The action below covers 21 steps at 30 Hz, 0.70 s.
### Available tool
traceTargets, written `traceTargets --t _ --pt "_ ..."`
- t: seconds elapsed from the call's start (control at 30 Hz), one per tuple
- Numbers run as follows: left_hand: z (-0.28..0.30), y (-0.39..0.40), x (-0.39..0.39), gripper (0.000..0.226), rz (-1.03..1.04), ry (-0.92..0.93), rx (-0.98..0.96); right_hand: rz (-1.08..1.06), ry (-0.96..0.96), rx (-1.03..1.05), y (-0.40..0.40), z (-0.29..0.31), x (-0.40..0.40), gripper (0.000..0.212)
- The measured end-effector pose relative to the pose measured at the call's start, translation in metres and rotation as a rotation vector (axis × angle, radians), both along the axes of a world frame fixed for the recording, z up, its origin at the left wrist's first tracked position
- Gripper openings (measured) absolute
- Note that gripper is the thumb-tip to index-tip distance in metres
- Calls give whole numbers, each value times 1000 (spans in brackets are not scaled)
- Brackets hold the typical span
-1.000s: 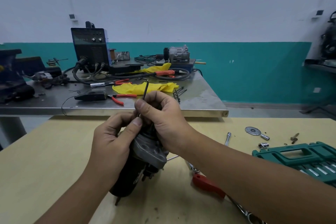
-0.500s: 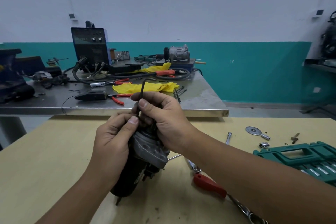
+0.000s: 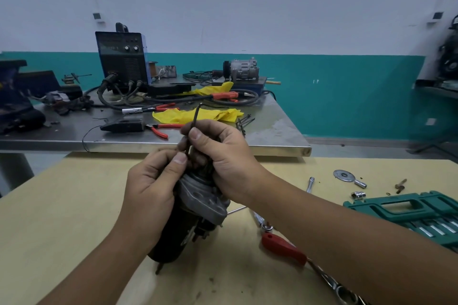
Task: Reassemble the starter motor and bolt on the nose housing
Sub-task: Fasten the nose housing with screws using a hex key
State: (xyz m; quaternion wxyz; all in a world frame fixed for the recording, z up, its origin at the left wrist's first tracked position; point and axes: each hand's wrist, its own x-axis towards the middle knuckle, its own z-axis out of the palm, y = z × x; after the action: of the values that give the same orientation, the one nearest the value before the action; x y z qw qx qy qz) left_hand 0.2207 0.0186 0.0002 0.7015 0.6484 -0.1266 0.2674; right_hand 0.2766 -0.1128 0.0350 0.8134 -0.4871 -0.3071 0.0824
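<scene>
Starter motor [image 3: 178, 228] stands tilted on wooden counter [image 3: 62, 218], grey nose housing [image 3: 203, 202] uppermost. Left hand [image 3: 151, 188] grip wrapped round motor top. Right hand [image 3: 220, 153] grip pinches hex key [image 3: 195, 119], upright above housing.

Head-worn view, forward-down, close over table [image 3: 62, 218]

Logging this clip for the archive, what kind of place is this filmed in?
Most likely an auto-electrical repair workshop: a starter motor held on a wooden bench, a green socket set case beside it, and a welding machine on the steel table behind.
</scene>
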Motion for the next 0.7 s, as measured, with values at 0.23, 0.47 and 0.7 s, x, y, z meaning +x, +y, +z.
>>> traceTargets --t 0.23,0.47,0.7 --pt "1 0 -1 10 18 -21 31 -44 -23 12 -1 0 -3 15" --pt "-1 -1 1 16 17 -3 -2 -14 19 -7 0 2 -3 11" --pt "-3 1 3 16 -8 -17 16 -11 -18 9 0 1 -3 12"
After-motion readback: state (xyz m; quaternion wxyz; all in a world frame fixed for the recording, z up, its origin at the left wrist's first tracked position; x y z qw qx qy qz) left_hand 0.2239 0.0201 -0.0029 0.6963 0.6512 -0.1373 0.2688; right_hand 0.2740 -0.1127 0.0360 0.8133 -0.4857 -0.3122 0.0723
